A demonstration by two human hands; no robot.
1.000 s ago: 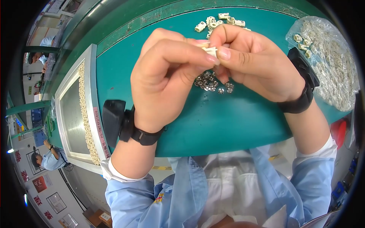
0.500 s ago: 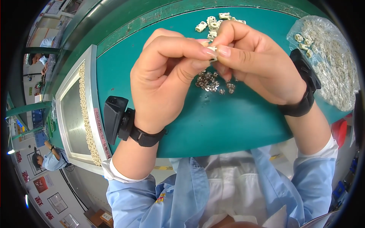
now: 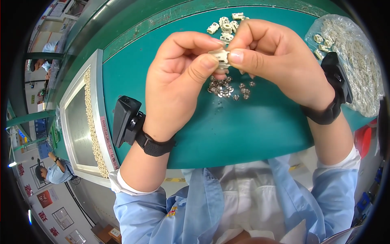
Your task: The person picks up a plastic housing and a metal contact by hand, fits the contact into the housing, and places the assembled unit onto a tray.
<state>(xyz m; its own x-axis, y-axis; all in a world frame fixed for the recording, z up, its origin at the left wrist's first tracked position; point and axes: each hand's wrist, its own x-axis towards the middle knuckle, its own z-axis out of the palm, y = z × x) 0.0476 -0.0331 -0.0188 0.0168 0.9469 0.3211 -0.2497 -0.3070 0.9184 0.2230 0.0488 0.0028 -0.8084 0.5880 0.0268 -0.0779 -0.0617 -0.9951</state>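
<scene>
Between my two hands, above the green table mat [image 3: 252, 130], is a small cream plastic housing [image 3: 221, 58] with slots in its side. My left hand [image 3: 174, 77] pinches it between thumb and fingers. The thumb and fingertips of my right hand [image 3: 272, 61] close on its right end; whether they hold a further small part there is hidden. Just beyond lie several more cream housings [image 3: 226, 27] in a loose group. Below my fingertips on the mat is a small pile of shiny metal pieces [image 3: 219, 86], with a few strays to its right.
At the left stands a silver-framed tray [image 3: 101, 81] with a row of cream parts [image 3: 92, 122] along its inner side. A clear plastic bag [image 3: 349, 61] full of pale parts lies at the right, some housings on it. Another person [image 3: 57, 173] is at the far left.
The cream housing has turned and shows more of its slotted side. My left fingers have spread a little, and both hands have shifted slightly.
</scene>
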